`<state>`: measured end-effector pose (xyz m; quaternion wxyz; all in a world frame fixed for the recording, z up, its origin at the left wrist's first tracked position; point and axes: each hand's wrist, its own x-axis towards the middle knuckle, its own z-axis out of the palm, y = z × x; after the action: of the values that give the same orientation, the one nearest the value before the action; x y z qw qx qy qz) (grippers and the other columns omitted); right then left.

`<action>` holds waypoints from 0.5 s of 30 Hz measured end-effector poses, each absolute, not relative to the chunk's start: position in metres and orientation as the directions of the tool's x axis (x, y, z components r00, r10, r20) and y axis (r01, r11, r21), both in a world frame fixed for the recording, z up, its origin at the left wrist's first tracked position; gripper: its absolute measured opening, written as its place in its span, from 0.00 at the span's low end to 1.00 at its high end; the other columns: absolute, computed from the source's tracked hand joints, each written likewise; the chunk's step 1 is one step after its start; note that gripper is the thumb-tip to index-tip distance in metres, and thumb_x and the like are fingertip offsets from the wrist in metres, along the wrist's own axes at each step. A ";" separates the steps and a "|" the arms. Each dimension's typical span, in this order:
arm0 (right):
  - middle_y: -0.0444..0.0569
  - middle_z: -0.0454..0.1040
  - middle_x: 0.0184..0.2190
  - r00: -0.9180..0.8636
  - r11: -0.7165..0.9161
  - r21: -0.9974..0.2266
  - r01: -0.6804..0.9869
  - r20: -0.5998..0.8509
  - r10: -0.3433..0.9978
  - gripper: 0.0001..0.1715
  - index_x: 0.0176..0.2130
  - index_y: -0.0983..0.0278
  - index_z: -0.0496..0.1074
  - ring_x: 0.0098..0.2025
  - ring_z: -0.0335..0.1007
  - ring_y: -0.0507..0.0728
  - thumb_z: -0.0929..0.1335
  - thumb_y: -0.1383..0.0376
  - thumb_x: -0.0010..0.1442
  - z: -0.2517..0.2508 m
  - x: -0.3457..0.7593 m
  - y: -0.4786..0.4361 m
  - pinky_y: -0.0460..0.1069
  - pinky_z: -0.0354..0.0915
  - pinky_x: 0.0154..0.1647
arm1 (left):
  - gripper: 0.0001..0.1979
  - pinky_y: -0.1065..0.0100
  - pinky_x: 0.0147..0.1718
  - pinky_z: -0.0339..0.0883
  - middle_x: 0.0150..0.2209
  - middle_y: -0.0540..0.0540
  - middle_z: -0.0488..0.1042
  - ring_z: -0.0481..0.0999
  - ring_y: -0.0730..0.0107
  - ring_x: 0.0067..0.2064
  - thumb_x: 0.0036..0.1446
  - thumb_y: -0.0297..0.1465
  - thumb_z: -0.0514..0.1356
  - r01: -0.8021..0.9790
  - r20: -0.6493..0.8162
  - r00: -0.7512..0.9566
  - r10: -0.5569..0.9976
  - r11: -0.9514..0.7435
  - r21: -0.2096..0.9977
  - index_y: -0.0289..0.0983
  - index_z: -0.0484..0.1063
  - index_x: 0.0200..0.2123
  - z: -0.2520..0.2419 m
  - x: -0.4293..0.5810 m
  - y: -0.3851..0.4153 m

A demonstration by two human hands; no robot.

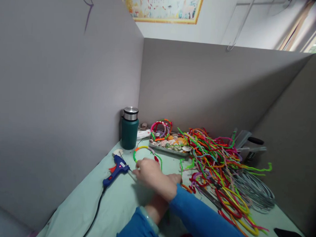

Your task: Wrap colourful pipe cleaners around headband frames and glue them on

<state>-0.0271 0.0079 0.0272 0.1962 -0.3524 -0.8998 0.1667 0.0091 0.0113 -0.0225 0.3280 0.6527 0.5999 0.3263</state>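
Observation:
My forearms in blue sleeves cross over the table. My right hand [149, 171] comes across from the right, on top, its fingers curled together; whatever they hold, if anything, is hidden. It overlaps the lower part of a pipe-cleaner ring [136, 150] in green, orange, yellow and purple. Left of that hand lies a blue hot glue gun [117, 171], its small red light showing, nozzle away from me. Beneath the right wrist my left hand [175, 178] reaches to the right, mostly covered, beside a short orange pipe cleaner [187, 188]. Its fingers are hidden.
A green bottle [129, 133] stands at the back left. Behind my hands, a metal tray [169, 151] holds shells and finished rings. A tangled pipe-cleaner heap [211, 148], scissors [211, 196] and a grey wire coil [259, 191] fill the right. Grey partitions [200, 82] enclose the table.

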 end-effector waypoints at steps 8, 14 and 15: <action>0.46 0.65 0.09 -0.590 0.084 -0.728 0.680 -0.476 0.653 0.27 0.22 0.66 0.68 0.11 0.63 0.54 0.58 0.50 0.58 -0.007 -0.119 -0.016 0.48 0.63 0.12 | 0.12 0.60 0.43 0.63 0.43 0.39 0.74 0.72 0.52 0.46 0.51 0.29 0.57 0.853 -0.037 0.162 0.986 -0.121 0.508 0.37 0.72 0.41 -0.012 0.008 0.001; 0.46 0.64 0.07 -0.541 -0.031 -0.752 0.658 -0.501 0.676 0.16 0.24 0.67 0.68 0.08 0.60 0.55 0.66 0.56 0.51 -0.033 -0.136 0.000 0.47 0.58 0.05 | 0.12 0.63 0.42 0.62 0.43 0.41 0.74 0.72 0.57 0.45 0.55 0.30 0.52 0.864 0.026 0.210 0.977 -0.198 0.463 0.39 0.71 0.41 -0.014 0.006 -0.002; 0.47 0.65 0.08 -0.533 -0.077 -0.766 0.639 -0.513 0.672 0.15 0.24 0.67 0.68 0.09 0.61 0.55 0.66 0.57 0.51 -0.035 -0.135 -0.001 0.47 0.58 0.05 | 0.12 0.63 0.42 0.62 0.43 0.41 0.75 0.73 0.57 0.45 0.55 0.30 0.51 0.862 0.038 0.214 0.976 -0.207 0.463 0.39 0.71 0.40 -0.014 0.006 -0.003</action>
<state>-0.1351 -0.0009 -0.0348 0.0153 -0.4827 -0.6790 0.5529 0.0059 -0.0028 -0.0144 0.1743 0.7594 0.6050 0.1640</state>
